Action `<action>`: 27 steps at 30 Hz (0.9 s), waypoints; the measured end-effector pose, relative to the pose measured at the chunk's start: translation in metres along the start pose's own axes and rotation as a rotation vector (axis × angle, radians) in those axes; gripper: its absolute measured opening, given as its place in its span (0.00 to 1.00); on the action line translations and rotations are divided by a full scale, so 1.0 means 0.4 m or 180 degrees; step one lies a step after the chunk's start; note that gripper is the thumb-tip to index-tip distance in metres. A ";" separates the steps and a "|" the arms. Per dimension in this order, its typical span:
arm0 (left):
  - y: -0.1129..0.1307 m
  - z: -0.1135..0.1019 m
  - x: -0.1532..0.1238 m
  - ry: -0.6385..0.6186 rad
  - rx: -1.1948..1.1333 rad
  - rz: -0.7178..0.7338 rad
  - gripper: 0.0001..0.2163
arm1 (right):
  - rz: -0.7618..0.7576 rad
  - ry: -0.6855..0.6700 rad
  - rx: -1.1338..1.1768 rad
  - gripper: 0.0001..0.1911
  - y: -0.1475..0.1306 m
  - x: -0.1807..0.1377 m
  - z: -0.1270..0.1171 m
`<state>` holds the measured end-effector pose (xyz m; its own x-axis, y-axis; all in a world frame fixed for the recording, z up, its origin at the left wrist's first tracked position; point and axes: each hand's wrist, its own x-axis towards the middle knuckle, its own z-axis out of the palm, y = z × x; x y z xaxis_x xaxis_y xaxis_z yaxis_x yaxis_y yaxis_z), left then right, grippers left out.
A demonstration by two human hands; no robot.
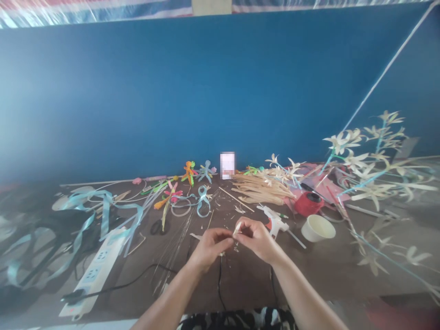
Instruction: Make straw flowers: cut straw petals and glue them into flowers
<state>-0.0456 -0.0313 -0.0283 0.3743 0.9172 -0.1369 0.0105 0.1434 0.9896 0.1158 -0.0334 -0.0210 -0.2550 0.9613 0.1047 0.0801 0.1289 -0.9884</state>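
My left hand [210,246] and my right hand [256,237] meet over the middle of the brown table [240,279]. Both pinch a small pale straw strip [238,227] between their fingertips. Tiny pale scraps lie on the table just under the hands. A white glue gun [275,222] lies right beside my right hand. A pile of pale straw strips [261,188] lies farther back behind it.
A white power strip [96,270] with black cords sits at the left among light blue ribbons [103,211]. A white cup [318,228] and a red round object [308,203] stand at the right. Branches of pale straw flowers [371,169] fill the right side. Small coloured figures [197,172] stand by the blue wall.
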 end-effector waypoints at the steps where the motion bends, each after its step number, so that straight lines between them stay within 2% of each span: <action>1: 0.002 -0.002 -0.001 -0.0135 -0.0246 -0.0184 0.11 | 0.0046 -0.0096 0.0145 0.08 0.001 0.002 -0.004; 6: 0.006 0.000 -0.005 -0.0441 -0.0798 -0.0676 0.14 | 0.0210 -0.0667 0.0878 0.08 -0.006 0.006 -0.013; 9: 0.003 0.003 -0.001 -0.0542 -0.0859 -0.0753 0.11 | 0.0261 -0.0736 0.1042 0.07 -0.005 0.009 -0.013; 12: -0.004 0.002 0.009 -0.0346 -0.1048 -0.0729 0.10 | 0.0361 -0.0447 0.1037 0.09 0.009 0.014 -0.010; 16: -0.021 -0.004 0.031 0.0248 -0.1193 -0.0492 0.10 | 0.0535 0.0148 0.0875 0.13 0.043 0.019 0.004; 21: -0.045 -0.007 0.050 0.0885 -0.1292 -0.0276 0.10 | 0.0233 0.0691 0.0224 0.07 0.071 0.017 0.044; 27: -0.049 0.000 0.052 0.0945 -0.1525 -0.0194 0.11 | -0.0116 0.0927 -0.0490 0.07 0.070 0.025 0.083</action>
<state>-0.0379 -0.0149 -0.0504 0.1085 0.9573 -0.2681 -0.4241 0.2885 0.8584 0.0833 -0.0285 -0.0512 0.0243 0.9817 0.1888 0.2263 0.1785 -0.9576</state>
